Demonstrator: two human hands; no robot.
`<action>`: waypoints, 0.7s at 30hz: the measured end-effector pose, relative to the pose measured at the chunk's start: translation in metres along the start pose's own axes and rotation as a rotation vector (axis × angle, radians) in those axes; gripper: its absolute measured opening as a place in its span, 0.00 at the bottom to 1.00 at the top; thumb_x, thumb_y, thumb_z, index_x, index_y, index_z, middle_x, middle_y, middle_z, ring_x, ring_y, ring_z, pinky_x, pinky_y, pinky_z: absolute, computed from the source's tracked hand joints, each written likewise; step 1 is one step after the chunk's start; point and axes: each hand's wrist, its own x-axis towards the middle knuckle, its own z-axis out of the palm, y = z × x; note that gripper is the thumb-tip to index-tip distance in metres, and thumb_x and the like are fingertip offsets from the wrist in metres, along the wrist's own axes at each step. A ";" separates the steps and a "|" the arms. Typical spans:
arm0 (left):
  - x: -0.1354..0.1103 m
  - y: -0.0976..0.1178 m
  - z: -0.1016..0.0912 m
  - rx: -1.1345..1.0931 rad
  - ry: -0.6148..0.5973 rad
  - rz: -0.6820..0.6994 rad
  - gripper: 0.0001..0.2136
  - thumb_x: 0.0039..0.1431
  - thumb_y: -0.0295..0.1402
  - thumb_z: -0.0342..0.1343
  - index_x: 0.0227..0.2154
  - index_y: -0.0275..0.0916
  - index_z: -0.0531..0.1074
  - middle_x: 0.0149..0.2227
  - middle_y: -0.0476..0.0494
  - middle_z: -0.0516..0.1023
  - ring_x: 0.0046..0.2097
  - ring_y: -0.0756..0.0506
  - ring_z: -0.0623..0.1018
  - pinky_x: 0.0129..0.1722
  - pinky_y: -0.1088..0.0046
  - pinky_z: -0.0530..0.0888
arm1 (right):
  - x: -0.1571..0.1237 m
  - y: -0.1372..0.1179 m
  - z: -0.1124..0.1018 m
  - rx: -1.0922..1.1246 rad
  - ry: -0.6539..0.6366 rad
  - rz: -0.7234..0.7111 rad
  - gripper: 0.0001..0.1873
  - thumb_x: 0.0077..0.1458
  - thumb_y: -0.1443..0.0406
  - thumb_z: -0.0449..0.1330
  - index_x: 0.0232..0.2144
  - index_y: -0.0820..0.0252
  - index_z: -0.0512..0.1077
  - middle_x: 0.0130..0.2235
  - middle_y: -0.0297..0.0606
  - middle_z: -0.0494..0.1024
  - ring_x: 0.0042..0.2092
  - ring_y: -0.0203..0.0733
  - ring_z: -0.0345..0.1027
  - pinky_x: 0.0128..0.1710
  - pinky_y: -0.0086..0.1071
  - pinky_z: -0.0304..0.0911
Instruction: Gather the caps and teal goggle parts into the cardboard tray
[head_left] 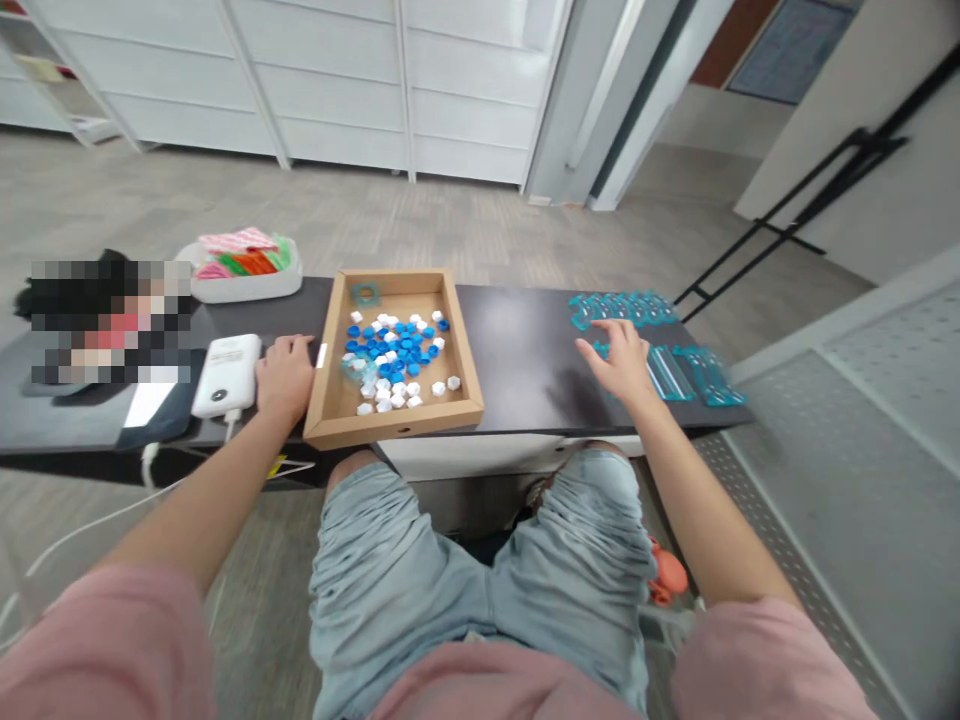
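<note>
A shallow wooden tray (465,355) lies on the dark table (517,350) in front of me, holding several small blue and white hexagonal pieces (397,350) and one teal ring piece (365,294). My left hand (285,375) rests on the table beside the tray's left wall, fingers curled with nothing visible in them. My right hand (619,360) is spread flat over the table to the right, fingers apart, touching the near edge of a group of clear teal plastic strips (652,335).
A white power bank (227,375) with a cable lies left of my left hand. Behind it is a white bin (247,285) of coloured pieces. A blurred patch covers the far left. The table's front edge runs just above my knees.
</note>
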 end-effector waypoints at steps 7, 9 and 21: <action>0.001 0.001 -0.004 0.134 0.016 0.012 0.30 0.77 0.38 0.40 0.73 0.35 0.72 0.74 0.18 0.78 0.70 0.27 0.80 0.68 0.46 0.79 | -0.095 0.062 -0.011 -0.157 -0.083 0.162 0.37 0.72 0.43 0.61 0.74 0.54 0.77 0.77 0.61 0.76 0.78 0.76 0.66 0.76 0.74 0.59; 0.001 0.004 -0.007 0.179 0.006 -0.005 0.30 0.76 0.39 0.38 0.73 0.38 0.72 0.73 0.20 0.79 0.70 0.28 0.81 0.66 0.48 0.80 | -0.106 0.063 -0.004 -0.127 -0.083 0.163 0.37 0.73 0.46 0.60 0.77 0.52 0.75 0.76 0.58 0.78 0.80 0.74 0.63 0.77 0.72 0.58; -0.006 0.018 -0.022 0.127 -0.077 -0.077 0.42 0.74 0.50 0.23 0.78 0.44 0.67 0.79 0.20 0.73 0.77 0.26 0.77 0.72 0.45 0.77 | -0.119 0.032 -0.008 -0.071 -0.133 0.069 0.27 0.74 0.49 0.66 0.69 0.47 0.85 0.74 0.52 0.81 0.80 0.69 0.63 0.75 0.64 0.62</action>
